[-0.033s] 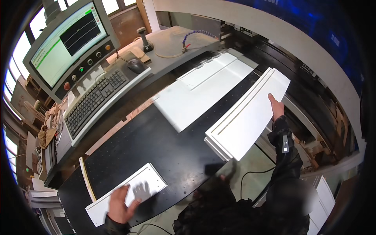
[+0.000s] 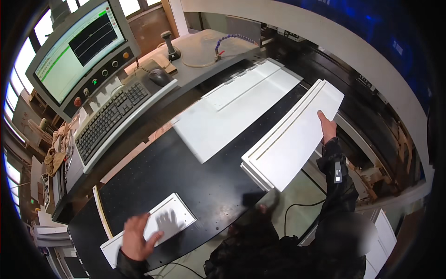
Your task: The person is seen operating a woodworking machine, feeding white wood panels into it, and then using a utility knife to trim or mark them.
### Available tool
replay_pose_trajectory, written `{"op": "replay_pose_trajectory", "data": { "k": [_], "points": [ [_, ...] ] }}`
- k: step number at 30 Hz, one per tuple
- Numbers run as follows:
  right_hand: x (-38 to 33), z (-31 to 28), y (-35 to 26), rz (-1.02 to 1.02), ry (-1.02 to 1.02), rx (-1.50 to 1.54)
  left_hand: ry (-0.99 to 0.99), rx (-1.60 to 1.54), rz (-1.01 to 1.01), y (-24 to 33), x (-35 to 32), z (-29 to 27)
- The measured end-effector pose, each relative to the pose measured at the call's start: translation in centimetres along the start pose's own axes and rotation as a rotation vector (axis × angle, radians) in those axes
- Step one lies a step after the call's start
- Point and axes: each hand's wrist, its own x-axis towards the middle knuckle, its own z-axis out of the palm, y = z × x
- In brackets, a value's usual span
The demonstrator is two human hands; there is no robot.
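Observation:
My right hand [image 2: 328, 128] grips the right edge of a small stack of white grooved panels [image 2: 290, 146], its thumb on the top face. The stack lies tilted along the right side of a black perforated table [image 2: 153, 174]. My left hand [image 2: 135, 238] has its fingers spread above a short white panel [image 2: 179, 214] with small holes at its end, at the table's near left. The hand's shadow falls on that panel; contact is unclear. Farther off, a large white panel [image 2: 227, 114] lies on the table, its edges blurred.
A monitor console [image 2: 83, 56] with buttons, a keyboard [image 2: 111, 121], a mouse [image 2: 160, 77] and a handheld scanner [image 2: 171, 49] line the left. A pale strip [image 2: 103, 211] borders the table's left end. Machine housing [image 2: 334, 42] curves behind. A black cable [image 2: 297, 205] hangs at right.
The large white panel has slid toward the near left across the black table. My left hand has shifted slightly up and left. My right hand and the stack stay nearly still.

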Motion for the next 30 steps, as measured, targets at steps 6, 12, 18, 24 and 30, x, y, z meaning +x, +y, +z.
{"op": "replay_pose_trajectory", "data": {
  "k": [6,12,18,24,30],
  "points": [
    [-0.6,-2.7,-0.4,0.035,0.048,0.103,-0.128,0.012,0.299,4.7,19.8,2.0],
    [-1.7,0.0,-1.7,0.013,0.066,0.144,-0.043,0.091,0.270,6.2,46.0,14.8],
    [-2.0,1.3,-3.1,0.027,0.070,0.147,-0.008,0.106,0.009,10.7,62.3,22.2],
    [-2.0,1.3,-4.1,0.064,0.113,0.142,0.098,-0.091,0.114,11.0,65.4,24.2],
    [-2.0,2.4,-3.9,0.056,0.087,0.153,0.287,-0.040,0.201,9.4,62.9,24.5]
  ]
}}
